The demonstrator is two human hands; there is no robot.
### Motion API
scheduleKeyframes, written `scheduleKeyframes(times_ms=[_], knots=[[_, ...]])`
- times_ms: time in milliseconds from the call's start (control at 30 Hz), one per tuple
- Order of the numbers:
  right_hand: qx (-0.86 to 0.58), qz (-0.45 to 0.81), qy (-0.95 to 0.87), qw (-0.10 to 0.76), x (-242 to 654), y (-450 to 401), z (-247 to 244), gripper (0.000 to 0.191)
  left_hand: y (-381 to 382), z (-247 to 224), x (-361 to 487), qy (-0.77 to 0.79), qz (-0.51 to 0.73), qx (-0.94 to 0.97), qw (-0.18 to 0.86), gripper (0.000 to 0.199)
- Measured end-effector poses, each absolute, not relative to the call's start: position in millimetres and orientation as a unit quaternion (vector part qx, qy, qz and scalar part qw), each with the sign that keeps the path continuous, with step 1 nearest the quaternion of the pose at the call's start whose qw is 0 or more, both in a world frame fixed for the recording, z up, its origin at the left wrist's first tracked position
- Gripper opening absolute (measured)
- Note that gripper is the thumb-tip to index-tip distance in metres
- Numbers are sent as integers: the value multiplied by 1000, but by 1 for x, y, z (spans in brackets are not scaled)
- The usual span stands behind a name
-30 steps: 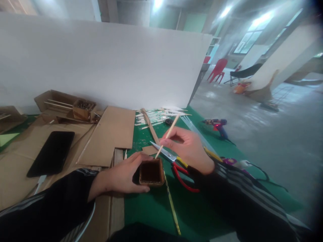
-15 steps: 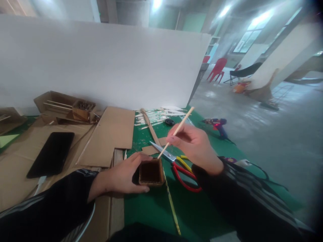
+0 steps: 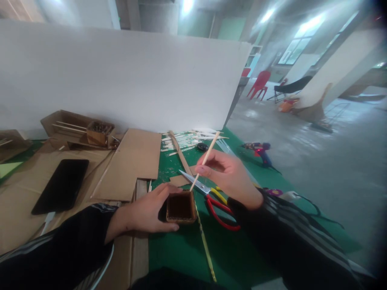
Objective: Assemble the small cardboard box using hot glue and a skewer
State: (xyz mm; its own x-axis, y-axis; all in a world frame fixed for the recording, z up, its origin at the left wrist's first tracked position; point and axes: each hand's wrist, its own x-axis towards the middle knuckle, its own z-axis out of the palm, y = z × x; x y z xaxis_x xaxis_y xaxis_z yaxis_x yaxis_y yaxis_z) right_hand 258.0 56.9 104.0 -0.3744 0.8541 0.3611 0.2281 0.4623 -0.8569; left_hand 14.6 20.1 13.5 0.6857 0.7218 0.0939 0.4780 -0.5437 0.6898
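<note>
A small open-topped cardboard box [image 3: 181, 220] stands on the green table, with my left hand [image 3: 148, 208] closed around its left side. Between the thumb and fingers of my right hand [image 3: 226, 173] is a pale wooden stick [image 3: 209, 152]. Its lower end meets the far right corner of the box rim. Scissors [image 3: 222, 209] with red and yellow handles lie beneath and beside my right hand, blades pointing up and left. A thin yellowish stick [image 3: 206, 251] lies along the right side of the box.
Flat cardboard [image 3: 130, 159] and a black phone [image 3: 61, 186] with a cable lie at left. Behind are cardboard containers [image 3: 99, 135], scattered white-tipped sticks [image 3: 184, 141] and a black round object [image 3: 202, 147]. A glue gun [image 3: 261, 151] lies at right. A white panel [image 3: 121, 80] stands at the back.
My right hand has shifted slightly left, and the stick in it stands a little more upright, its lower end still at the box corner. My left hand and the box have stayed put.
</note>
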Motion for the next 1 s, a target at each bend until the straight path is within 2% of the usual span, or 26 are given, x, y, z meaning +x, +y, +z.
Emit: scheduleKeyframes(times_ms=[133, 567, 1000], knots=[[-362, 384, -737, 422, 261, 57, 104, 18, 21, 13, 14, 349, 192, 855, 332, 79], [-290, 527, -674, 429, 266, 65, 97, 21, 21, 14, 15, 341, 200, 856, 335, 76], [-354, 414, -725, 421, 263, 61, 103, 19, 21, 13, 15, 345, 197, 852, 341, 79]])
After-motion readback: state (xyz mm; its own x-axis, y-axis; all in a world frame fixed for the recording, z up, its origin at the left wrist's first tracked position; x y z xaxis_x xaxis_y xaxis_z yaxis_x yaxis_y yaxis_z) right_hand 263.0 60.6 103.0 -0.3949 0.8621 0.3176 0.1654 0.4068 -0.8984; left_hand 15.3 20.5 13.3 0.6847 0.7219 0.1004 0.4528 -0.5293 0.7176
